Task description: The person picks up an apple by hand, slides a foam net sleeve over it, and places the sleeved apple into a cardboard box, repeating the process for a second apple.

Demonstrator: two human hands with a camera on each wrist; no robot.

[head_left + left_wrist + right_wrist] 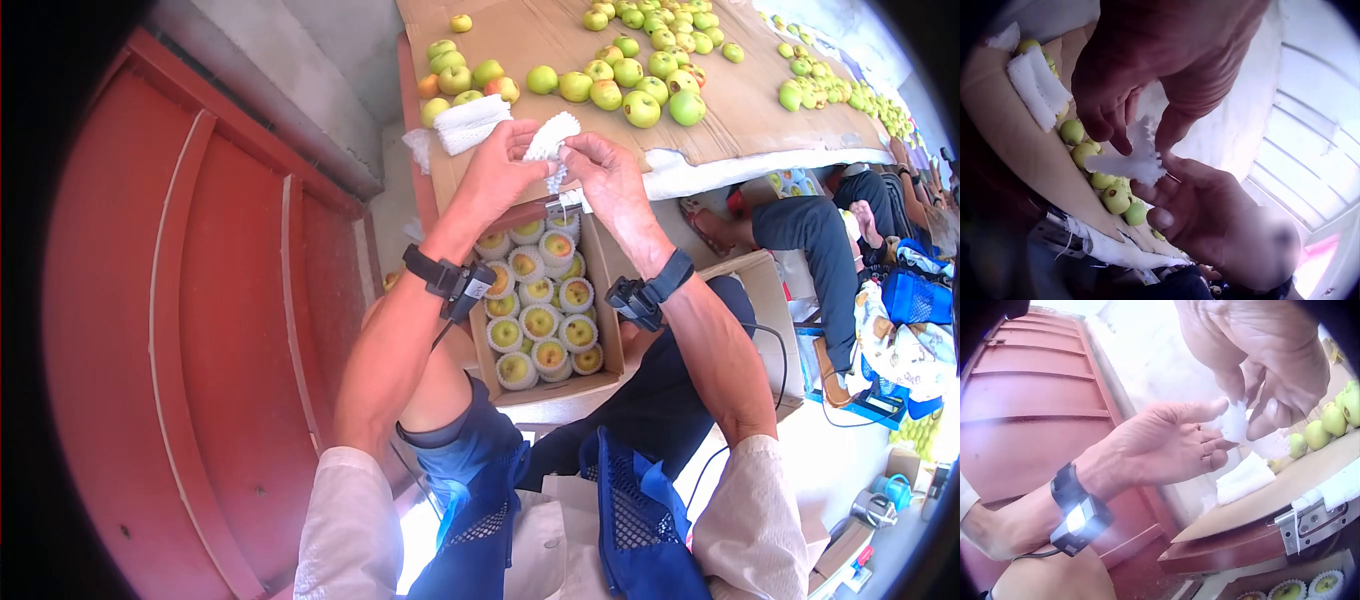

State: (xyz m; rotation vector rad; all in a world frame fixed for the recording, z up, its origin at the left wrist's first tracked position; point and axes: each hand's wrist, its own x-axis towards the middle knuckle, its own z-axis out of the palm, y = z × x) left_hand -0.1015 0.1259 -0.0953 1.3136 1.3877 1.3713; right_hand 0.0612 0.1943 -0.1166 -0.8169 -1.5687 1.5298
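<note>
Over the table's near edge, a white foam fruit net (553,138) is held up between the two hands. The left hand (497,170) pinches one side of it between thumb and fingers. From the other side, the right hand (612,182) grips its edge with thumb and fingertips. In the right wrist view the net (1234,422) is bunched small between both thumbs. The left wrist view shows it (1129,164) spread wider, with a scalloped edge. A flat stack of white foam nets (470,123) lies on the cardboard just left of the hands.
Below the hands stands a carton (482,345) of apples in foam nets. Loose green apples (645,108) spread over the cardboard-covered table (540,35). A metal latch (1310,528) sits on the table's edge. A red door (130,300) is at left; another person's leg (815,235) is at right.
</note>
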